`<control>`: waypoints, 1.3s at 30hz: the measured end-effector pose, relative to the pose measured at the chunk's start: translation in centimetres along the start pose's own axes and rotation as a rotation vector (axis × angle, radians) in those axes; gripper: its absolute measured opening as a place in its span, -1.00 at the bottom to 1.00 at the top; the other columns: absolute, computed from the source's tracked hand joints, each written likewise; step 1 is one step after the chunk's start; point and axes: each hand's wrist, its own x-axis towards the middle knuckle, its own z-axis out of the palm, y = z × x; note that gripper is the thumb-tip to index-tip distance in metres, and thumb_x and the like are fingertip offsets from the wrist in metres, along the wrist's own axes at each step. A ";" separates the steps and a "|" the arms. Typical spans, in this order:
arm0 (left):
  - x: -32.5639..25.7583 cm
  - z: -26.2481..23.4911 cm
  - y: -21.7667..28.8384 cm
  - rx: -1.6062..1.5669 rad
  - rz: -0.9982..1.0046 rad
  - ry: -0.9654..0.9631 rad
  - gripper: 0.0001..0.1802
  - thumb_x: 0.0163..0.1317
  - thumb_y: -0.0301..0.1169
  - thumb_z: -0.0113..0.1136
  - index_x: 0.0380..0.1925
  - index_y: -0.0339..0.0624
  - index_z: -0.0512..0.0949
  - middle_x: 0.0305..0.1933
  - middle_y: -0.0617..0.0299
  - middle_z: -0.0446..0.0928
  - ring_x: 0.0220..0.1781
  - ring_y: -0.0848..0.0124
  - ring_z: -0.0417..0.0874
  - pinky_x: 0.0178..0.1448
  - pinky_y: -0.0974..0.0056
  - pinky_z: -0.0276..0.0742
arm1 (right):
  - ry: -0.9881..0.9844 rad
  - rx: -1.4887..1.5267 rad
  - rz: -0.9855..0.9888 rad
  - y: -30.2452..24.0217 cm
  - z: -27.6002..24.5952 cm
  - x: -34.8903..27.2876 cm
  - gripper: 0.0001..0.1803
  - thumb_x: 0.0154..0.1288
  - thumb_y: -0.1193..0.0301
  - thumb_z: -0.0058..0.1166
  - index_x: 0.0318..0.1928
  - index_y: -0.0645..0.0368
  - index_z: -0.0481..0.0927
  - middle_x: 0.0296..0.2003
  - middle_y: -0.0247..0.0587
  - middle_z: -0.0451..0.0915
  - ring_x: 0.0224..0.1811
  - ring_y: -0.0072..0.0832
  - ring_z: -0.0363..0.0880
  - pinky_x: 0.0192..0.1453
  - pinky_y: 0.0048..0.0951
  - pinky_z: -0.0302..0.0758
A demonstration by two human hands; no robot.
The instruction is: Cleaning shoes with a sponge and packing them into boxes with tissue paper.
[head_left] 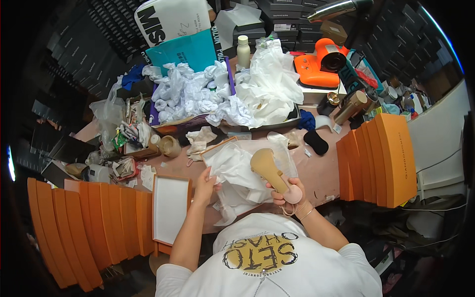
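Tan high-heeled shoe [269, 171] sits in the right hand [287, 197], fingers wrapped around it. Left hand [205, 184] fingers pinch crinkly white tissue paper [232, 171] above the worktop [321, 173].

The lower part of the tan shoe [271, 171] is covered by the right hand [287, 194]. The left hand's [205, 184] fingertips are buried in white tissue paper [232, 171]. Small clutter [126, 136] at table's left is too tiny to be identified.
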 end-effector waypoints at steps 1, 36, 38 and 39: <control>0.5 -0.3 0.0 -0.102 0.086 0.062 -0.44 0.33 -0.48 0.05 0.32 -0.24 0.20 -0.21 0.18 0.59 -0.29 0.50 0.62 -0.27 0.39 0.59 | -0.014 0.064 0.005 -0.1 -0.2 0.1 -0.33 0.25 0.11 -0.11 0.34 0.04 0.18 0.09 0.12 0.39 -0.42 -0.39 0.32 -0.41 -0.42 0.36; -6.3 6.6 11.9 0.637 0.970 0.056 -0.85 0.19 -0.56 0.19 -0.22 -0.26 0.61 -0.15 0.10 0.54 -0.18 0.24 0.59 -0.09 0.28 0.48 | 0.008 -0.073 -0.190 1.1 3.5 -6.5 -0.33 0.30 0.16 -0.17 0.39 -0.05 0.05 0.01 0.08 0.42 -0.43 -0.38 0.40 -0.46 -0.43 0.41; -5.6 7.1 9.6 0.669 0.861 -0.046 -0.86 0.18 -0.56 0.19 -0.24 -0.26 0.61 -0.16 0.07 0.54 -0.19 0.19 0.59 -0.09 0.26 0.48 | 0.035 -0.055 -0.188 1.2 3.6 -6.7 -0.34 0.31 0.16 -0.17 0.39 -0.04 0.04 0.01 0.08 0.42 -0.43 -0.39 0.40 -0.45 -0.43 0.42; -5.2 7.2 8.3 0.670 0.817 -0.047 -0.87 0.18 -0.55 0.18 -0.25 -0.25 0.60 -0.15 0.06 0.54 -0.17 0.17 0.59 -0.09 0.26 0.48 | 0.038 -0.068 -0.192 1.2 3.5 -6.9 -0.33 0.30 0.15 -0.17 0.39 -0.02 0.04 0.01 0.08 0.42 -0.42 -0.38 0.41 -0.45 -0.43 0.42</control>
